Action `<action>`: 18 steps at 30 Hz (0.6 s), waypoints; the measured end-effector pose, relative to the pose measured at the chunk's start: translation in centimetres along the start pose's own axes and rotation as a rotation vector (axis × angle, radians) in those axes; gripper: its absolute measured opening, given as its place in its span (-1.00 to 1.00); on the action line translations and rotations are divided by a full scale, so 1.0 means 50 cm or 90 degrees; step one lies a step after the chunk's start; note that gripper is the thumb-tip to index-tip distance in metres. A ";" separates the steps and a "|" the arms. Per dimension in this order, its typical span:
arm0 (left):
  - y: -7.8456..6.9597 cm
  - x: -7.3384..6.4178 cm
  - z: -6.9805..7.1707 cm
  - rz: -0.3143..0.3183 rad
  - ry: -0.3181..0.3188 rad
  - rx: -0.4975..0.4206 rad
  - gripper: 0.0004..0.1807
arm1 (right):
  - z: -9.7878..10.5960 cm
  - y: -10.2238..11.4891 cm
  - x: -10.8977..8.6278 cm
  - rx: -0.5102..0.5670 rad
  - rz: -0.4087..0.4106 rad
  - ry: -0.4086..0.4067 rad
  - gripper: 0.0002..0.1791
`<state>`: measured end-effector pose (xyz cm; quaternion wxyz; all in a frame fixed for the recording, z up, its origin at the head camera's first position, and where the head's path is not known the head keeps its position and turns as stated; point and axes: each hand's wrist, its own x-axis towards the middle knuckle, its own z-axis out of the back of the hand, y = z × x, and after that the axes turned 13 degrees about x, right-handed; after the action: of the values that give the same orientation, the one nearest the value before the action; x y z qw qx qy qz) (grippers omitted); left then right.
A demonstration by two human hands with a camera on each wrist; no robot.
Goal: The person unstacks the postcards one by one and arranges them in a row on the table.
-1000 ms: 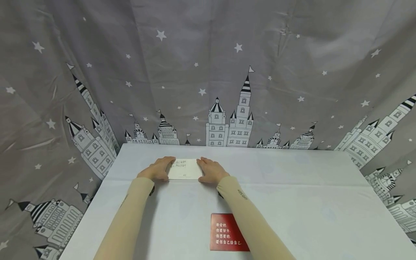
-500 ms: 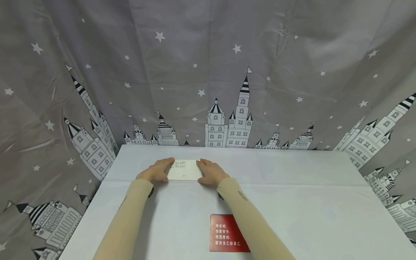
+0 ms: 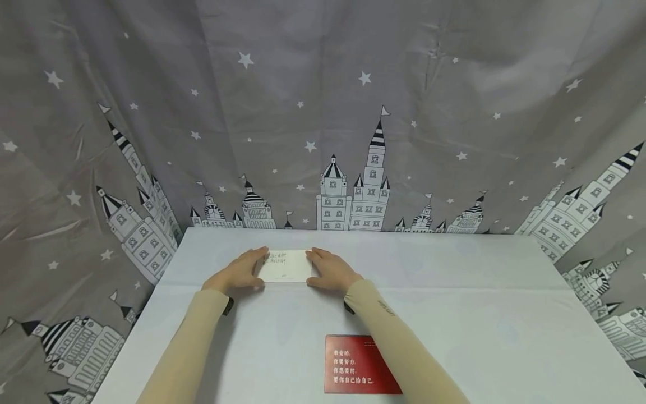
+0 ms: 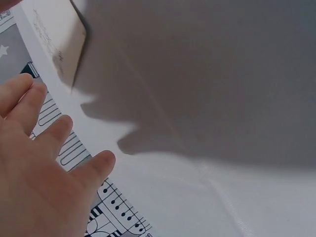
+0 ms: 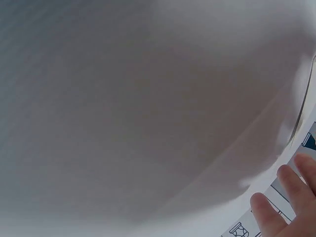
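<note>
A white card (image 3: 289, 268) with lines of handwriting lies flat toward the far side of the white table, between both hands. My left hand (image 3: 236, 272) is at its left edge, fingers spread and straight; in the left wrist view the fingers (image 4: 57, 131) stand apart from the card (image 4: 61, 37). At the right edge is my right hand (image 3: 334, 272), likewise with extended fingers. The right wrist view shows its spread fingers (image 5: 294, 190) and a sliver of the card. Neither hand grips anything.
Nearer the front, a red card (image 3: 348, 367) with white printed characters lies on the table (image 3: 479, 336), partly covered by the right sleeve (image 3: 398, 342). A grey curtain (image 3: 282, 73) with stars and castles hangs behind and along both sides.
Both wrists have swung slightly outward, away from each other, and the fingers have eased off the white card's edges. The white card stays in place; the head view has shifted slightly.
</note>
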<state>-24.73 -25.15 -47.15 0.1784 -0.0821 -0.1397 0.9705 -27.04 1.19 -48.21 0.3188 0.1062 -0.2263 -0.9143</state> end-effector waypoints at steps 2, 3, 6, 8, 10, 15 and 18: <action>-0.003 -0.004 0.000 0.000 -0.002 -0.002 -0.06 | 0.002 -0.002 -0.005 0.012 0.003 -0.005 -0.19; -0.004 -0.006 -0.001 -0.002 -0.002 0.000 -0.06 | 0.003 -0.003 -0.008 0.016 0.003 -0.005 -0.19; -0.011 -0.009 -0.002 -0.009 0.000 0.010 -0.07 | 0.008 -0.004 -0.017 0.027 0.003 -0.007 -0.19; -0.018 -0.011 -0.002 -0.014 -0.002 0.017 -0.07 | 0.011 -0.005 -0.023 0.030 0.005 -0.007 -0.19; -0.024 -0.014 -0.001 -0.019 -0.007 0.023 -0.06 | 0.014 -0.006 -0.028 0.026 0.011 -0.008 -0.19; -0.044 -0.023 0.004 -0.036 -0.023 0.035 -0.07 | 0.021 -0.012 -0.043 0.020 0.034 -0.013 -0.17; -0.057 -0.029 0.006 -0.053 -0.035 0.034 -0.09 | 0.026 -0.014 -0.055 0.029 0.044 -0.015 -0.16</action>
<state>-22.54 -23.21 -45.87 0.2171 -0.0444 -0.1223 0.9674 -25.75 3.87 -47.28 0.3452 0.0945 -0.2547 -0.8984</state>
